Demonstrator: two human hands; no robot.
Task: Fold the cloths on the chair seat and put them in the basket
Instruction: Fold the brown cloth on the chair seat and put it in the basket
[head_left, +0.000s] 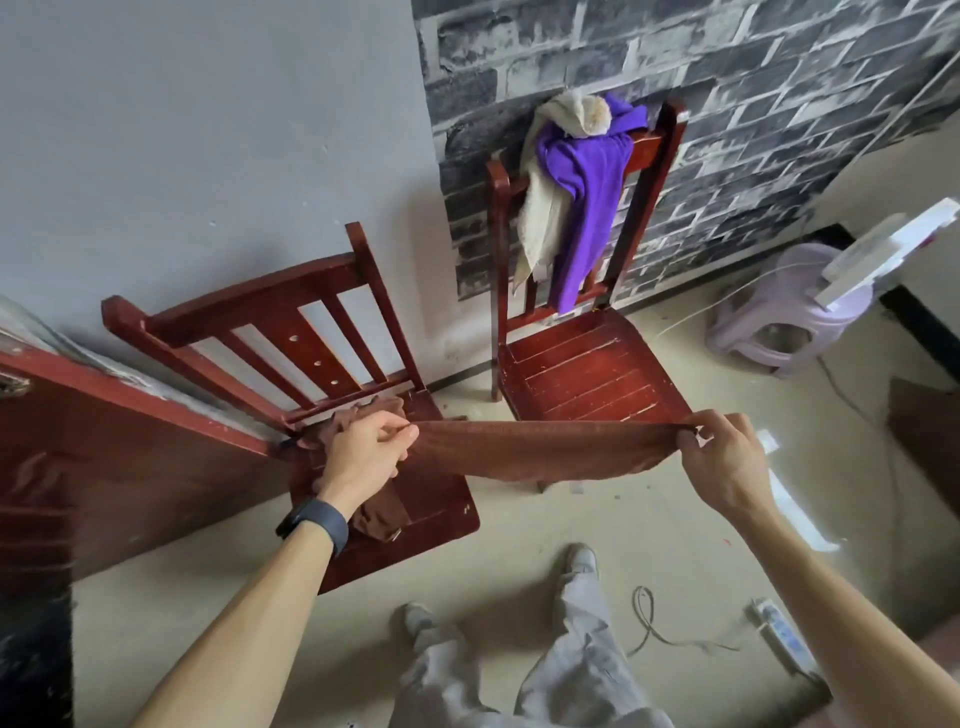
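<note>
Head view: the left hand (363, 451) pinches one end of a brown cloth (535, 449) and the right hand (724, 457) pinches the other — each grip is closed on the fabric, which hangs stretched between them. More brown cloth (382, 512) lies on the near chair (441, 525) seat under the left hand. At one o'clock, a second chair (592, 374) carries purple (587, 208) and cream (545, 208) cloths over its back.
</note>
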